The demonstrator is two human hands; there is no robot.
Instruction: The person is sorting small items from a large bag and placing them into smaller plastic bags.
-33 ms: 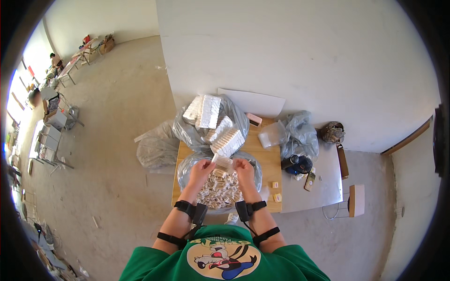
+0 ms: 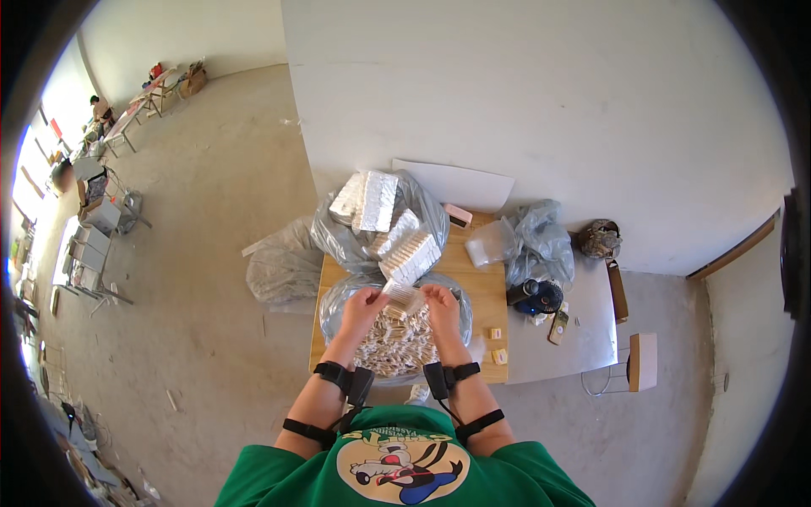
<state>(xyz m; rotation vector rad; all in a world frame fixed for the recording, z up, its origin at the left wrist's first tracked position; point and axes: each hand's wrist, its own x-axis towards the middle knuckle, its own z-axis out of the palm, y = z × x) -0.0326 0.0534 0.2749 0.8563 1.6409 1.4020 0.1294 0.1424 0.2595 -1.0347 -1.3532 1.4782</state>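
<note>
My left hand (image 2: 366, 306) and my right hand (image 2: 440, 304) hold a small clear packet (image 2: 404, 297) between them, fingers closed at its two sides. Pale, thin lines run across the packet, like a row of sticks. Just below lies a heap of loose cotton swabs (image 2: 394, 345) with tan sticks and white tips, in an open grey plastic bag (image 2: 460, 302). Beyond my hands, a second grey bag (image 2: 328, 232) holds several white ribbed bundles (image 2: 376, 201). The nearest bundle (image 2: 411, 257) almost meets the packet's far edge.
The bags stand on a wooden table (image 2: 488, 296) with two small yellow boxes (image 2: 498, 357) and a pink box (image 2: 457, 215). To the right, a grey table (image 2: 591, 338) bears a phone (image 2: 558, 328), a dark bottle (image 2: 522, 291) and a plastic bag (image 2: 543, 237). People sit far left.
The packet has tilted slightly in my fingers and looks clearer. My right hand has shifted a little; everything else stays put.
</note>
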